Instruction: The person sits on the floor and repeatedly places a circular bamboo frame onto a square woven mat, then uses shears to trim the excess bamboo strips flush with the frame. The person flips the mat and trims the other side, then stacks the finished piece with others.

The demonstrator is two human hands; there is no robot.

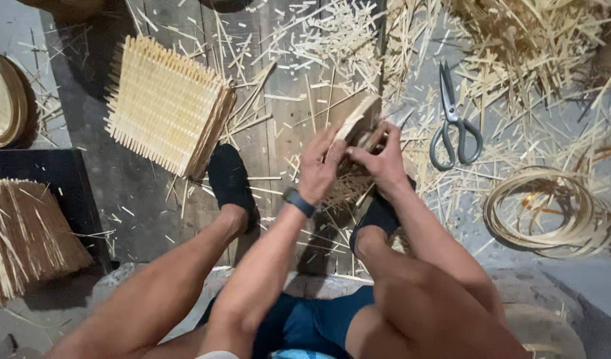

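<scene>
**Woven bamboo piece held between both hands, over the floor boards**

While you sit with knees apart, the woven bamboo piece (359, 123) sits up off the floor between your hands, just above your right foot. It's pale tan, flat, tilted edge-on to the camera, so only a thin slab and part of one face show. Loose strip ends trail from its lower side toward the floor; the weave detail there is too blurred to read.

Your left hand (317, 166) clamps its near edge, fingers curled around it, a dark band on the wrist. Your right hand (384, 159) grips the other side, thumb and fingers pinching the piece, the two hands nearly touching.

Outward from there:
- Black shoe (231, 181) on the left foot, flat on the boards.
- Stack of square woven mats (164, 106) to the left, strip ends bristling at the edges.
- Scissors (454, 123) to the right, lying closed among offcuts.
- Coil of bamboo strip (541, 211) further right, near the scissors.
- Bundle of strips (23, 236) at far left.
</scene>
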